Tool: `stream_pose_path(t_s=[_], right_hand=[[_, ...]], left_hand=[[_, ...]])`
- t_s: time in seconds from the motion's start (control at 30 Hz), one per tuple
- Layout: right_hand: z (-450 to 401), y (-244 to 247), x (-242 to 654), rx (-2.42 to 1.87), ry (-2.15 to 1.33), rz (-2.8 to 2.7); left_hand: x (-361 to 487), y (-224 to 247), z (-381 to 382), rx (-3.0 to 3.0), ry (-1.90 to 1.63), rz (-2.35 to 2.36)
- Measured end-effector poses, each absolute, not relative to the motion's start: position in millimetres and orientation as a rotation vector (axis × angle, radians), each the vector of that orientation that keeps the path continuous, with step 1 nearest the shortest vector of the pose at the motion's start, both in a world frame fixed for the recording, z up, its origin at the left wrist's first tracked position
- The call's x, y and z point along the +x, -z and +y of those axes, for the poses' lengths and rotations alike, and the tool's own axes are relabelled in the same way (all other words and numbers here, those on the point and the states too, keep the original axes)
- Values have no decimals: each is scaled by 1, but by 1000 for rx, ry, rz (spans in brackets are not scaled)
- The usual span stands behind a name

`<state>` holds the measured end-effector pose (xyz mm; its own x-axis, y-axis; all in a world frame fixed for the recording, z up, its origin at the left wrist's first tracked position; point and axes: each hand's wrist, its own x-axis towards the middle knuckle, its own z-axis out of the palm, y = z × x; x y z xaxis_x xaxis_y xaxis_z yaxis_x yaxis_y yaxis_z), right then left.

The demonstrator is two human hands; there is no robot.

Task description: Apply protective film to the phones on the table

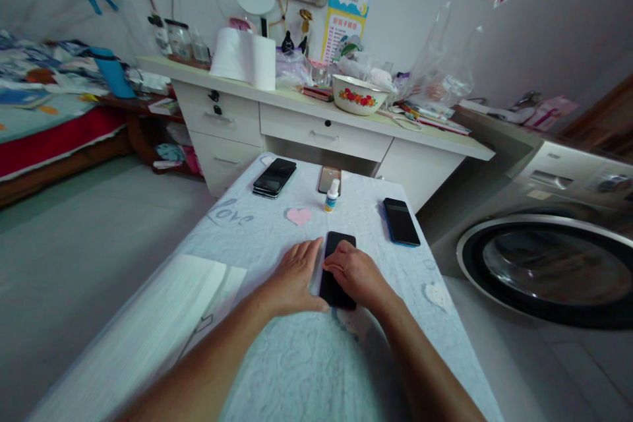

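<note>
A dark smartphone (pixel 337 298) lies flat on the cloth-covered table in front of me, its screen up. My left hand (pixel 295 282) rests along its left side, fingers stretched out and thumb apart near the lower corner. Over the middle of the screen is my right hand (pixel 360 273), its fingers bent and pressed together near the left edge. Anything pinched in those fingers is too small or hidden to make out. Beyond the phone stands a small white spray bottle (pixel 331 198) with a yellow and blue label.
Stacked phones (pixel 274 178) lie at the table's far left, a gold-coloured phone or case (pixel 326 175) behind the bottle, and another phone (pixel 401 221) at right. A white desk (pixel 306 125) holds a floral bowl (pixel 359 95) and paper rolls (pixel 244 59). A washing machine (pixel 554 175) stands right.
</note>
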<state>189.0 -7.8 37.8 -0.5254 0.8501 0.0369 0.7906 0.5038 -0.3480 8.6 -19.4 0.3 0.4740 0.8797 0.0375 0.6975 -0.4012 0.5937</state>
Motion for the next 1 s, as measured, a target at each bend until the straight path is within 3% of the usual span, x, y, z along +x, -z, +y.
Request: stream_pose_path(t_s=[0.43,1.0], right_hand=[[-21,-32,195,-1110,-633,-2585],[7,-11,206,-1596,-359,-2158]], left_hand=[[11,-1,-19,2196,-478,1323],[9,2,-17,2215,-484,1288]])
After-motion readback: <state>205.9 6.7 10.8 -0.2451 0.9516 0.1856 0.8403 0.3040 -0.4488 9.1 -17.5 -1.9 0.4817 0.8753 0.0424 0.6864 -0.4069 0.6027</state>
